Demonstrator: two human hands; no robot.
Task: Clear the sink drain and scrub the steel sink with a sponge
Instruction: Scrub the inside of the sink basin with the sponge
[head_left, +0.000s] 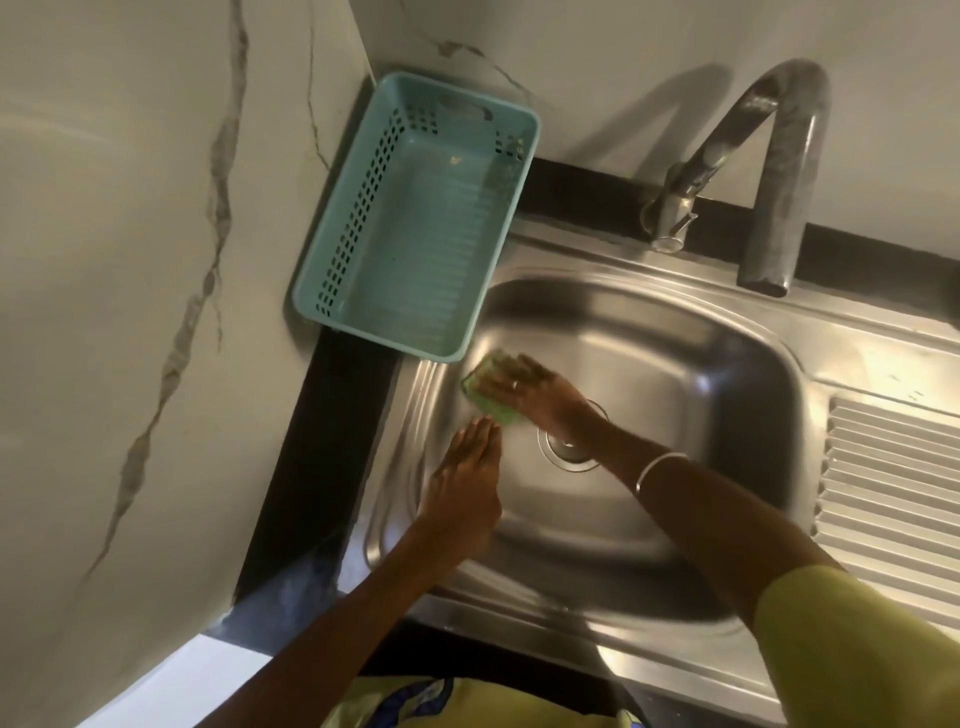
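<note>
The steel sink fills the middle of the head view, with its round drain partly covered by my right wrist. My right hand presses a green sponge flat against the basin's left wall, fingers spread over it. My left hand rests flat on the sink's left slope just below the sponge, fingers together and extended, holding nothing. A ring and a white bangle show on the right hand and arm.
An empty teal plastic basket stands at the sink's back-left corner on the black counter edge. A curved steel faucet rises at the back. A ribbed drainboard lies to the right. Marble-patterned walls close in on the left and back.
</note>
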